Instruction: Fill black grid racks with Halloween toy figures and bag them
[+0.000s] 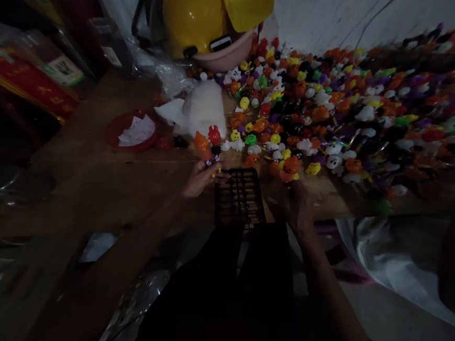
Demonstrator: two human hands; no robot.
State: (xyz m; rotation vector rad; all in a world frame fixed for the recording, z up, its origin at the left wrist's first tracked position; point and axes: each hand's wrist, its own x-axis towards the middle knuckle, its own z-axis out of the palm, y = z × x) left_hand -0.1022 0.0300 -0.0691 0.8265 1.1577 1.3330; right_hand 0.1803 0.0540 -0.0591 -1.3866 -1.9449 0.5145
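Note:
A black grid tray [240,198] lies at the near edge of a wooden table [104,182], right in front of me. My left hand [200,178] is at the tray's upper left corner, its fingers closed around a few small toy figures [214,161]. My right hand [298,203] rests at the tray's right side in dim light; whether it holds anything is unclear. Just beyond the tray spreads a large heap of small colourful toy figures [319,109]: orange pumpkins, white ghosts, yellow, green, purple and black pieces.
A white plastic bag [203,108] lies left of the heap. A red lid with paper on it [134,130] sits further left. A yellow helmet [208,16] stands at the back. Boxes and packets crowd the left side. White sheeting [394,257] hangs off the table's right.

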